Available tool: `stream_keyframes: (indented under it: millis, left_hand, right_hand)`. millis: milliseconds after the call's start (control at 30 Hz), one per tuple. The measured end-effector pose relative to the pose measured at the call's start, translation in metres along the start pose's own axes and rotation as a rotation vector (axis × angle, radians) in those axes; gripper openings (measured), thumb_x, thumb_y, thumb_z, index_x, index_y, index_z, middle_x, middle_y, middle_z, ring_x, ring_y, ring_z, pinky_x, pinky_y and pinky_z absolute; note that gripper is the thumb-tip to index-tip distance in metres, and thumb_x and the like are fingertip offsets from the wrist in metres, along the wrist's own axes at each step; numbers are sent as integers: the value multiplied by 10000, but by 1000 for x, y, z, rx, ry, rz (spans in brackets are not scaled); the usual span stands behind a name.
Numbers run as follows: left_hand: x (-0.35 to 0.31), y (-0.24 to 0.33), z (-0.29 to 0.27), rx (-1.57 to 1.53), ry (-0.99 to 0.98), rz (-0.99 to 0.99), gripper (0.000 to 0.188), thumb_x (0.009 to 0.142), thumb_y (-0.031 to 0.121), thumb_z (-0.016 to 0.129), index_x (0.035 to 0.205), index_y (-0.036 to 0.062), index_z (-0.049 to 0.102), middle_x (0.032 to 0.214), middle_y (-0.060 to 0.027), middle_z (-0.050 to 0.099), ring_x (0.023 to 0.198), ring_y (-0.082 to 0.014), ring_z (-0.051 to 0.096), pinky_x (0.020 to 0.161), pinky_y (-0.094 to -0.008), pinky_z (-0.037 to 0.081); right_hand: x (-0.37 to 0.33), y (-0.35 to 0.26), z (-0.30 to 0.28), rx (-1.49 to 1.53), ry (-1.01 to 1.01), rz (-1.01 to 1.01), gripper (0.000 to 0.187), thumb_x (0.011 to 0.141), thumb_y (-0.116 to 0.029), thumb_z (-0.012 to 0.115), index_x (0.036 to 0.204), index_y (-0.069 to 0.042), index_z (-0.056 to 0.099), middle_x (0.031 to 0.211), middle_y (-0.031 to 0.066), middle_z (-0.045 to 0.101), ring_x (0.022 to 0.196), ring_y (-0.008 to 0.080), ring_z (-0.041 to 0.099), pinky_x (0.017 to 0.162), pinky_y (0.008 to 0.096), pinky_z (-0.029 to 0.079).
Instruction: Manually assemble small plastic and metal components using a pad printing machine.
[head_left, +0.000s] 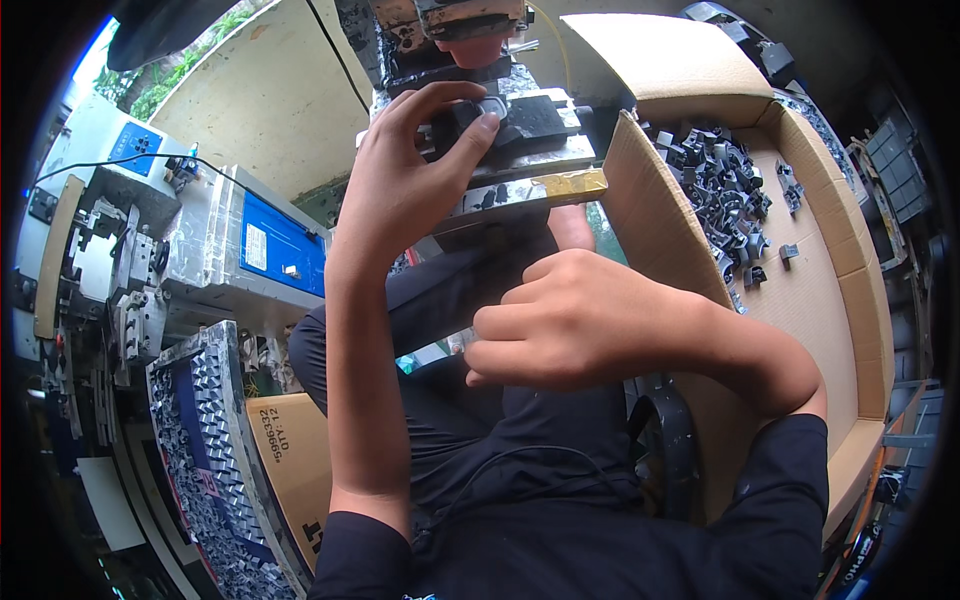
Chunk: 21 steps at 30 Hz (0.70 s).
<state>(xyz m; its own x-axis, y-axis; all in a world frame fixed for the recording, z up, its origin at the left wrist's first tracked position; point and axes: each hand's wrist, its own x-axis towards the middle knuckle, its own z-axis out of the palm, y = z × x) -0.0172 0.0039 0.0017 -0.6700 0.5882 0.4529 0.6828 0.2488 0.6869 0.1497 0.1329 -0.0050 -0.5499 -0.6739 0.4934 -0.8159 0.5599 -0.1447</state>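
Note:
My left hand (415, 165) reaches up to the machine's work table, thumb and index finger closed on a small grey square cap-like part (492, 107). That part sits at a black block fixture (532, 122), beneath a pinkish rounded pad (474, 52) on the machine head. Closer to me, my right hand (560, 320) is curled into a fist over my lap, its back turned up. A small pale bit shows beside its fingers; what the fist holds, if anything, is hidden.
On the right, an open cardboard box (655, 205) holds many small dark grey parts (715, 185). A tray of similar parts (215, 440) stands at lower left, beside a closed carton (290, 450). A grey machine cabinet with a blue panel (275, 248) is at left. A metal bar (540, 190) edges the work table.

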Motion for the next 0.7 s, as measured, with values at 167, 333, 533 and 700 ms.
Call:
stream_keyframes:
  millis: [167,333,533,700]
  left_hand:
    - [1,1,2,10,-8,3,386,934,374,757,1223,118,774,1199,-129,734,1168,-286,686,969,-402,538]
    - [0,1,0,112,-8,50,382,981,335,751,1288,108,748,1213,-116,746,1200,-230,679,1030,-367,508]
    - [-1,-1,-3,76,-20,35,394,970,286,745,1286,52,735,1197,-135,752,1140,-209,694,1023,-348,506]
    - [-4,2,-4,97,5,29,429,940,301,768,1278,39,739,1176,-138,762,1075,-205,702,995,-347,521]
  right_hand:
    - [0,3,-1,-7,-7,8,147,797,-111,714,872,-64,596,743,50,579,705,223,728,570,363,561]
    - [0,4,-4,-2,5,8,141,795,-109,714,863,-63,600,739,45,576,708,220,729,567,362,562]
    - [-1,22,-23,-231,292,228,183,846,-119,847,986,-66,742,758,50,668,659,213,697,588,348,545]
    - [-8,34,-33,-408,320,372,176,887,-29,791,1062,-23,772,823,104,720,649,225,692,588,323,546]
